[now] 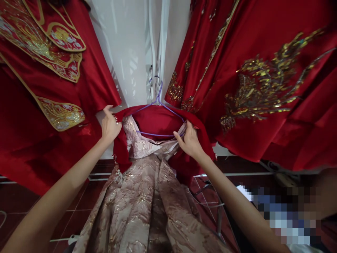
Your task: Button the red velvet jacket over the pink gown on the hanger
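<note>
Your left hand [111, 127] and right hand [189, 141] are pinching the red garment [206, 138] at its left and right sides, seemingly so that it sits spread around the shoulders of the brocade dress [140, 184], hanging centrally on the purple hanger [150, 134].

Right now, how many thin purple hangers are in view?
1 thin purple hanger, at the neckline of the pink brocade dress, between the left hand and right hand. More may be hidden.
</note>
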`<act>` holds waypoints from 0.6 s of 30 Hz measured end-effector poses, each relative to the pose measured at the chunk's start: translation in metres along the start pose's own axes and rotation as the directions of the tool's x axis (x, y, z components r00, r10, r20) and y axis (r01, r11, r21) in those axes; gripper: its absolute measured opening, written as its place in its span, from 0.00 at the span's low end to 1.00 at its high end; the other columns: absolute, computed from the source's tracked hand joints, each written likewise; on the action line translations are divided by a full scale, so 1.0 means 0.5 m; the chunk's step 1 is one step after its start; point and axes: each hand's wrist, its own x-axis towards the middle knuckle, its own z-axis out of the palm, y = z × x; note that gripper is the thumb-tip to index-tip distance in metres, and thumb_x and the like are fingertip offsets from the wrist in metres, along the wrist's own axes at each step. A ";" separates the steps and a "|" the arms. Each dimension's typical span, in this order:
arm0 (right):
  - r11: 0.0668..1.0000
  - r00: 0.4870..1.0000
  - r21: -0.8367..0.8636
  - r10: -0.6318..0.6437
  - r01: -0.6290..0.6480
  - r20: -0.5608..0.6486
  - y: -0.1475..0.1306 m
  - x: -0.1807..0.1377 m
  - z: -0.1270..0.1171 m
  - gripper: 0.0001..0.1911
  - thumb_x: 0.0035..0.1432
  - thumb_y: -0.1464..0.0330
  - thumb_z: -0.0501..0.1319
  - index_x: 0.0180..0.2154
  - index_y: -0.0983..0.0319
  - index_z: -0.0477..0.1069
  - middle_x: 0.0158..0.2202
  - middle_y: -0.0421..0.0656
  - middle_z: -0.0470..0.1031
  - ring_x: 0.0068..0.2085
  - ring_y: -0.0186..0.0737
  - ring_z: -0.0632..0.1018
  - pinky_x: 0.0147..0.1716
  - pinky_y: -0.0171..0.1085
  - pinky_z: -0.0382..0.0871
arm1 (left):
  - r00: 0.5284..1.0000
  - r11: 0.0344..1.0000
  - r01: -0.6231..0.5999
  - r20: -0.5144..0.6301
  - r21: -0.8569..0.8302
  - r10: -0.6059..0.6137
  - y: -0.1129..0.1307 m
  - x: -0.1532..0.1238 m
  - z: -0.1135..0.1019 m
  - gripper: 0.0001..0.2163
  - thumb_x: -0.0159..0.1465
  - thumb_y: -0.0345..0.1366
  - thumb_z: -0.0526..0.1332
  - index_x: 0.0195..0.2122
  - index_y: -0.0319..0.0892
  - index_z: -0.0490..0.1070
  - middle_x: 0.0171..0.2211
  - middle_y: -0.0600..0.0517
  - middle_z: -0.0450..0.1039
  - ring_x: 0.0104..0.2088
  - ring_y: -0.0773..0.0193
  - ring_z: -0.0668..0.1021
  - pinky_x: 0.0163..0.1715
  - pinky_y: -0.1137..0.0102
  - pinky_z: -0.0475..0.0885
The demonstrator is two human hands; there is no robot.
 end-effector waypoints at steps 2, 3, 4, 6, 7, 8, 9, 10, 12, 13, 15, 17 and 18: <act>0.997 0.998 -0.064 0.044 -0.047 -0.042 0.004 0.004 -0.008 0.39 0.63 0.52 0.44 0.63 0.75 0.43 0.60 0.64 0.56 0.61 0.57 0.60 0.56 0.55 0.56 | 0.998 0.999 0.030 0.053 0.028 -0.031 -0.003 0.000 -0.002 0.27 0.55 0.30 0.54 0.57 0.40 0.53 0.45 0.43 0.73 0.41 0.51 0.77 0.39 0.62 0.68; 0.992 0.996 -0.102 0.064 -0.070 -0.066 0.005 0.007 -0.016 0.37 0.63 0.53 0.43 0.62 0.74 0.45 0.59 0.64 0.58 0.60 0.58 0.61 0.56 0.55 0.56 | 0.997 0.998 0.035 0.069 0.048 -0.039 -0.003 0.001 -0.003 0.26 0.55 0.30 0.55 0.56 0.42 0.55 0.45 0.44 0.73 0.41 0.50 0.77 0.39 0.63 0.68; 0.986 0.993 -0.140 0.079 -0.091 -0.091 0.005 0.011 -0.024 0.36 0.64 0.54 0.43 0.62 0.74 0.47 0.58 0.63 0.59 0.60 0.58 0.61 0.56 0.54 0.56 | 0.996 0.997 0.039 0.079 0.067 -0.045 -0.002 0.002 -0.005 0.25 0.55 0.30 0.55 0.55 0.43 0.57 0.45 0.45 0.74 0.41 0.50 0.77 0.38 0.63 0.68; 0.969 0.987 -0.214 0.093 -0.119 -0.130 0.009 0.018 -0.038 0.32 0.65 0.56 0.42 0.61 0.73 0.50 0.58 0.62 0.60 0.60 0.58 0.61 0.56 0.55 0.55 | 0.995 0.994 0.048 0.087 0.102 -0.057 0.002 0.003 -0.008 0.23 0.55 0.30 0.55 0.53 0.44 0.60 0.44 0.45 0.74 0.41 0.50 0.77 0.38 0.63 0.67; 0.961 0.986 -0.248 0.093 -0.125 -0.137 0.013 0.021 -0.043 0.30 0.65 0.58 0.41 0.61 0.72 0.52 0.58 0.61 0.60 0.60 0.58 0.61 0.55 0.55 0.56 | 0.994 0.992 0.051 0.090 0.118 -0.062 0.005 0.002 -0.010 0.22 0.55 0.30 0.55 0.52 0.44 0.62 0.44 0.45 0.75 0.41 0.49 0.77 0.38 0.64 0.67; 0.952 0.986 -0.280 0.092 -0.127 -0.137 0.018 0.024 -0.045 0.28 0.65 0.60 0.41 0.61 0.70 0.54 0.58 0.60 0.61 0.60 0.59 0.61 0.55 0.55 0.57 | 0.993 0.989 0.053 0.094 0.135 -0.066 0.008 0.002 -0.013 0.21 0.55 0.30 0.56 0.51 0.44 0.63 0.43 0.45 0.75 0.41 0.49 0.77 0.37 0.64 0.67; 0.943 0.988 -0.310 0.088 -0.125 -0.129 0.025 0.028 -0.045 0.27 0.65 0.62 0.41 0.60 0.70 0.56 0.58 0.59 0.61 0.59 0.59 0.62 0.54 0.56 0.58 | 0.993 0.987 0.053 0.100 0.151 -0.068 0.010 0.000 -0.017 0.20 0.55 0.30 0.56 0.51 0.44 0.64 0.42 0.45 0.75 0.41 0.49 0.77 0.37 0.64 0.67; 0.933 0.989 -0.340 0.085 -0.121 -0.117 0.033 0.031 -0.044 0.26 0.65 0.64 0.41 0.59 0.70 0.58 0.58 0.59 0.61 0.59 0.60 0.62 0.53 0.56 0.59 | 0.992 0.985 0.047 0.106 0.165 -0.066 0.012 -0.003 -0.021 0.20 0.55 0.30 0.56 0.50 0.45 0.66 0.41 0.45 0.76 0.41 0.49 0.77 0.37 0.64 0.67; 0.911 0.993 -0.397 0.081 -0.111 -0.091 0.049 0.038 -0.042 0.24 0.63 0.67 0.43 0.56 0.73 0.61 0.58 0.61 0.61 0.58 0.61 0.63 0.52 0.56 0.59 | 0.991 0.982 0.029 0.126 0.186 -0.054 0.016 -0.007 -0.029 0.19 0.54 0.31 0.57 0.49 0.45 0.67 0.40 0.45 0.76 0.41 0.49 0.77 0.36 0.64 0.67; 0.900 0.994 -0.423 0.076 -0.102 -0.076 0.057 0.043 -0.043 0.24 0.62 0.68 0.45 0.54 0.74 0.63 0.58 0.61 0.61 0.58 0.61 0.63 0.53 0.55 0.59 | 0.989 0.980 0.022 0.136 0.196 -0.050 0.017 -0.009 -0.033 0.19 0.54 0.31 0.57 0.49 0.45 0.68 0.40 0.45 0.76 0.41 0.49 0.77 0.36 0.64 0.67; 0.885 0.998 -0.461 0.054 -0.059 -0.023 0.069 0.059 -0.054 0.21 0.60 0.68 0.48 0.50 0.75 0.66 0.59 0.61 0.60 0.59 0.60 0.62 0.53 0.53 0.60 | 0.987 0.978 0.019 0.150 0.210 -0.051 0.016 -0.005 -0.040 0.19 0.54 0.31 0.57 0.48 0.45 0.69 0.38 0.45 0.76 0.41 0.48 0.77 0.37 0.63 0.68; 0.878 0.994 -0.479 0.042 0.011 0.101 0.077 0.083 -0.081 0.19 0.57 0.67 0.54 0.47 0.73 0.69 0.58 0.61 0.62 0.58 0.58 0.64 0.51 0.49 0.63 | 0.986 0.982 0.037 0.154 0.186 -0.066 0.007 0.009 -0.044 0.18 0.54 0.32 0.58 0.47 0.45 0.70 0.38 0.44 0.77 0.42 0.47 0.77 0.39 0.62 0.68; 0.876 0.979 -0.480 0.058 0.045 0.197 0.080 0.098 -0.099 0.19 0.56 0.66 0.56 0.45 0.72 0.70 0.56 0.60 0.65 0.55 0.57 0.67 0.49 0.47 0.65 | 0.982 0.989 0.066 0.170 0.136 -0.089 -0.001 0.019 -0.046 0.17 0.53 0.33 0.59 0.45 0.44 0.72 0.38 0.45 0.77 0.42 0.47 0.77 0.39 0.62 0.69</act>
